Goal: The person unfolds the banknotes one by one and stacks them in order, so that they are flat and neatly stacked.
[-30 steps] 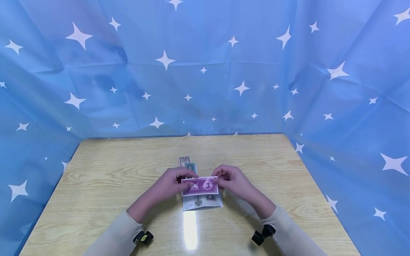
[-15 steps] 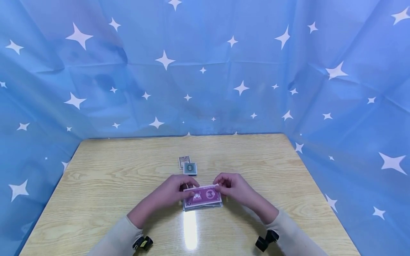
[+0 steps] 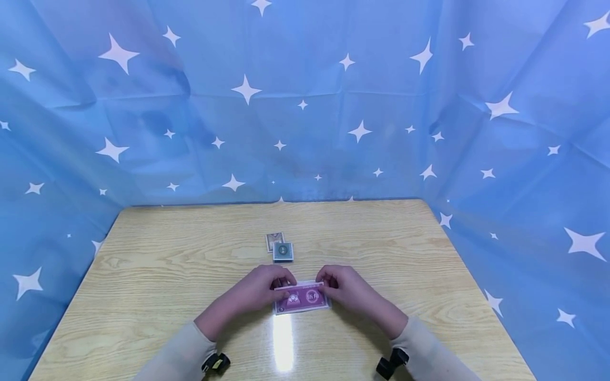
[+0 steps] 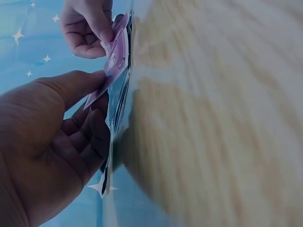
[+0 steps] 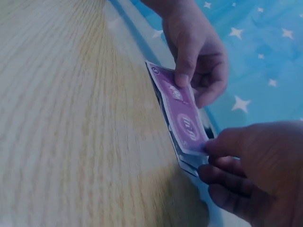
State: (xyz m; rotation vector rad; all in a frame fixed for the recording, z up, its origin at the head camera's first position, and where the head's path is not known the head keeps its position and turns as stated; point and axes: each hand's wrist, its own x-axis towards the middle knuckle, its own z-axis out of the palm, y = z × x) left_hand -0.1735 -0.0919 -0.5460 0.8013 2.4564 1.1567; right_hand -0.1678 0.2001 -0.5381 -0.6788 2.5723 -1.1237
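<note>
A purple play banknote [image 3: 300,298] with a white border lies in both hands near the middle of the table. My left hand [image 3: 267,286] pinches its left end, thumb on top. At the opposite end my right hand [image 3: 345,286] pinches it between thumb and fingers. In the right wrist view, the banknote [image 5: 177,109] shows a small 5 in one corner. Under it are thin layered papers [image 4: 120,101], mostly hidden by the purple one. Fingertips of both hands reach behind the far edge and are partly hidden.
Just beyond the hands lie a small green-grey card [image 3: 283,251] and a brownish card [image 3: 272,239], overlapping. They rest on a wood-grain table [image 3: 167,264]. A blue curtain with white stars [image 3: 305,132] hangs behind and at both sides.
Both hands have brought the purple banknote nearer the front edge and down over the pale papers, covering their printed face. The small cards behind have stayed in place.
</note>
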